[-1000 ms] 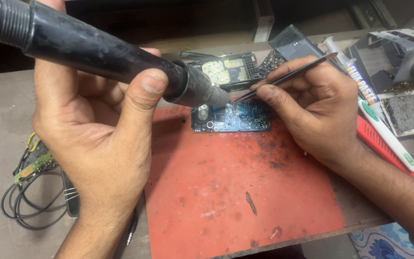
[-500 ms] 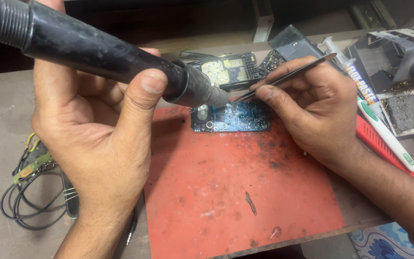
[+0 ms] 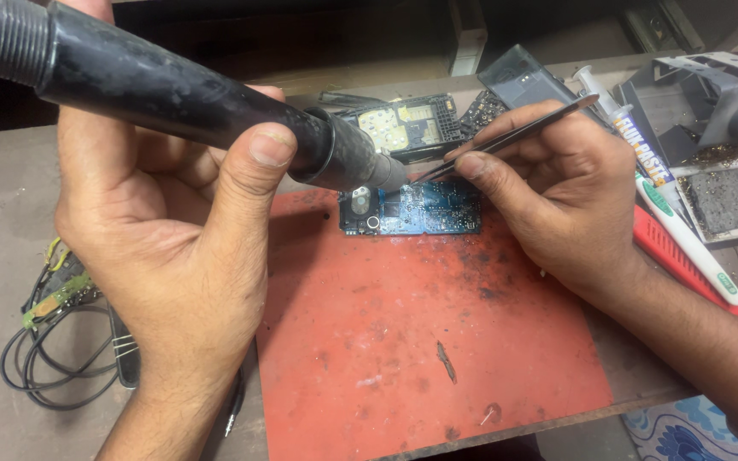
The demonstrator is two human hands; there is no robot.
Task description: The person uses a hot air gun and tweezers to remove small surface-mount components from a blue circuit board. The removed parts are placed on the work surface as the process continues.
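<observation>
Between the two hands, a small blue circuit board (image 3: pixel 412 209) lies flat at the far edge of a scorched red work mat (image 3: pixel 420 341), and both tools meet just above it. The left hand (image 3: pixel 172 256) is wrapped around a thick black hot-air handpiece (image 3: pixel 172 90), thumb pressed along its barrel, with the metal nozzle angled down to the right so its mouth hangs close over the board's upper edge. The right hand (image 3: pixel 557 192) pinches a pair of slim metal tweezers (image 3: pixel 506 141) between thumb and fingers, the tips pointing left and down to the board right beside the nozzle; whether the tips grip anything is too small to tell. Just beyond the nozzle, past the mat's far edge, rests a dark phone frame (image 3: pixel 407 124) with a yellow-patched board inside. Right of the right hand lie a white syringe tube (image 3: pixel 634 137), a white-and-green toothbrush (image 3: pixel 689 248), a red-handled tool (image 3: pixel 685 273) and a small metal tray (image 3: pixel 723 201) holding a grey pad. Left of the left wrist, a coil of black cable (image 3: pixel 53 358) with green and yellow wires sits on the worn grey bench (image 3: pixel 2 213).
</observation>
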